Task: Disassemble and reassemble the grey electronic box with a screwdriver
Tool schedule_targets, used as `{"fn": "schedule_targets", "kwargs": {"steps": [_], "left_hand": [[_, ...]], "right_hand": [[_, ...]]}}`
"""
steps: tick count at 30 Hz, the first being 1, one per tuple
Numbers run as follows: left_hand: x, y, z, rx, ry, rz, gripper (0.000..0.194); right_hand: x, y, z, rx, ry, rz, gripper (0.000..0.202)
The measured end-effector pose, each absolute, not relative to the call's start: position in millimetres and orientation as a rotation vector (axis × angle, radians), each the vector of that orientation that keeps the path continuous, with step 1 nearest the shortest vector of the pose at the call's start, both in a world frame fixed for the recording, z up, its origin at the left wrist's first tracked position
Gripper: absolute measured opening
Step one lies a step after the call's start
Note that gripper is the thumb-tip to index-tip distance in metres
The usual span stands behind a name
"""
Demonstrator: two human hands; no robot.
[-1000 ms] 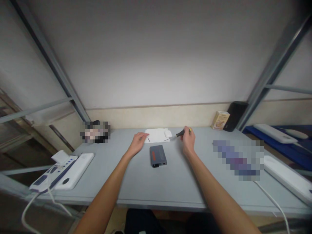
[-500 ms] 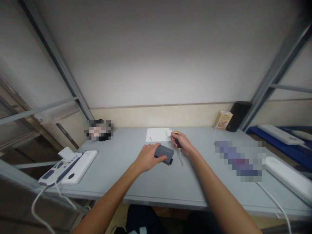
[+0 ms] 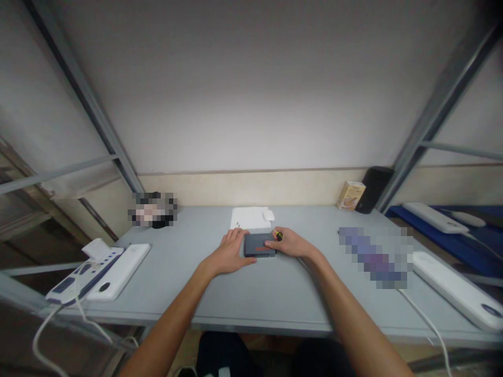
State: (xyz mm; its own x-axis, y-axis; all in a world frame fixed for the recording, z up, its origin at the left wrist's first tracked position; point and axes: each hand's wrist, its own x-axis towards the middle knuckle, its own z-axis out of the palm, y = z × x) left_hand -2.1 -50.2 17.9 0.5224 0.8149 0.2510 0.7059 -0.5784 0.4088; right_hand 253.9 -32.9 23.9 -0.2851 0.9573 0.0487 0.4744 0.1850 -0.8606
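A dark grey box-shaped device point(image 3: 257, 244) lies on the grey table in front of me. My left hand point(image 3: 231, 253) grips its left end, thumb along the near edge. At its right end is my right hand point(image 3: 288, 243), closed round a screwdriver with a black and yellow handle point(image 3: 279, 236), thumb on the device's top. The screwdriver's shaft is mostly hidden by that hand. Just behind the device lies a white sheet point(image 3: 247, 215) bearing several tiny dark pieces point(image 3: 238, 224) and a small white object point(image 3: 269, 215).
On the table's left point(image 3: 168, 293) are a power strip point(image 3: 84, 275) and a white box-like device point(image 3: 120, 272). A yellow box point(image 3: 351, 196) and a black case point(image 3: 375, 188) stand at the back right. A long white device point(image 3: 456, 290) and a cable point(image 3: 426, 319) lie at right.
The device has turned and now lies straighter before me. My right hand has come down from beside the sheet to the device's right end, with the screwdriver still in it.
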Motion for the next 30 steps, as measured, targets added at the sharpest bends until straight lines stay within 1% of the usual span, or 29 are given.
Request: {"fn": "schedule_targets", "kwargs": {"steps": [4, 7, 11, 17, 22, 27, 30], "left_hand": [[-4.2, -47.2, 24.4, 2.493, 1.196, 0.610, 0.064], [4.4, -42.3, 32.1, 2.521, 1.136, 0.588, 0.067], [10.9, -36.3, 34.4, 2.526, 1.082, 0.567, 0.071], [3.5, -38.8, 20.8, 2.462, 1.027, 0.705, 0.063], [-10.1, -39.9, 21.4, 2.472, 1.065, 0.706, 0.057], [-11.6, -41.9, 26.5, 2.552, 1.184, 0.680, 0.064], [-3.0, -46.4, 29.8, 2.597, 1.165, 0.699, 0.059]], "right_hand": [[254.8, -37.3, 26.5, -1.382, -1.851, 1.101, 0.044], [257.6, -37.5, 29.3, -1.354, -1.802, 1.179, 0.043], [269.6, -33.2, 29.6, -1.329, -1.752, 1.075, 0.040], [293.9, -29.3, 29.4, -1.395, -1.626, 1.009, 0.032], [310.2, -30.3, 33.8, -1.418, -1.518, 1.004, 0.026], [323.2, -29.5, 37.9, -1.404, -1.261, 0.972, 0.029], [321.8, -26.0, 43.2, -1.295, -1.060, 0.937, 0.032]]}}
